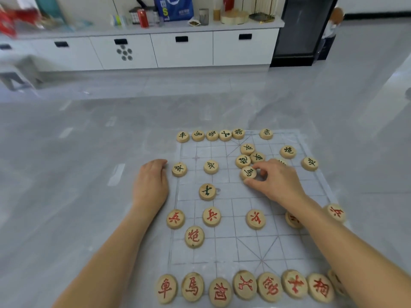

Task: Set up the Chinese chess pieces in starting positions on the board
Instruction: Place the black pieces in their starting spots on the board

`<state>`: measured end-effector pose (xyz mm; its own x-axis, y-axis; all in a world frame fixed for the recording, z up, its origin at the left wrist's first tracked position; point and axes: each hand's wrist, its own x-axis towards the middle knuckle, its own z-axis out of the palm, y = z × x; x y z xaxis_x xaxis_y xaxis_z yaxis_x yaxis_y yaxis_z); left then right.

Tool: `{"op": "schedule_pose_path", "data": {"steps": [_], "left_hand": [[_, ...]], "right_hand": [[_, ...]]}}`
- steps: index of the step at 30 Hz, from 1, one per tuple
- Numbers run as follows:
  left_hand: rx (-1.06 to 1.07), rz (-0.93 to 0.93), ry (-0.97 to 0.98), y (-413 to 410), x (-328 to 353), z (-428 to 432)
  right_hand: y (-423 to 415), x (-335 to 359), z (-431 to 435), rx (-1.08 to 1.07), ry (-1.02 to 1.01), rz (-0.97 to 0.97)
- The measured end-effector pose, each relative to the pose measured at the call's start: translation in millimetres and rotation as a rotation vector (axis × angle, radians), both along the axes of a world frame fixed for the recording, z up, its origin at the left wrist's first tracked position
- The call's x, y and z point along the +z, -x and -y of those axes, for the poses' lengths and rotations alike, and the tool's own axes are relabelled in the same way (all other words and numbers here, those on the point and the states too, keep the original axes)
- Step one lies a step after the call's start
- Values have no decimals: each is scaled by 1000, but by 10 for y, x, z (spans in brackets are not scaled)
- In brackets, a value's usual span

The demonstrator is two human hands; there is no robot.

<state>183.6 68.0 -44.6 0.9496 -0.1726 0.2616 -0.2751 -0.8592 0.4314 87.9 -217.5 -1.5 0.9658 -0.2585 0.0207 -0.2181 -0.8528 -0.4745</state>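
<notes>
Pinching one dark-lettered piece point(248, 172) at its rim, your right hand point(275, 181) works over the far half of the board point(235, 247), which lies flat on the floor point(89, 152). The fingers point(263, 165) are curled, thumb on the near edge and forefinger on the far edge, so that the disc can be lifted clear of the loose cluster point(250, 155) of three dark pieces just beyond it without nudging them. Its character appears to read "horse", though it is too blurred to be sure.

Your left hand point(151, 183) rests on the floor at the board's left edge with its fingers loosely bent, holding nothing. It lies just beside a dark soldier point(179, 169), probably to steady the thin sheet; whether it touches the soldier cannot be told.

The far back row point(212, 135) is filled on its left. A gap separates it from a lone piece point(266, 133) to the right, and the corner past that is bare. If it is a horse, the held piece most likely belongs beside that lone piece. The red back row point(244, 287) stands nearly complete along the near edge. One dark piece point(207, 191) sits stray at mid-board, with a red cannon point(194, 236) behind the red soldiers point(211, 216).
</notes>
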Motion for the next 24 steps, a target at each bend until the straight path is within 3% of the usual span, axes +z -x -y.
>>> {"op": "schedule_pose_path", "data": {"steps": [4, 19, 24], "left_hand": [[99, -19, -43, -45, 13, 50], [158, -64, -141, -67, -7, 73], [152, -62, -141, -51, -19, 43]], "right_hand": [[-119, 100, 155, -65, -125, 74], [-461, 167, 915, -183, -65, 92], [-487, 105, 1387, -346, -44, 87]]}}
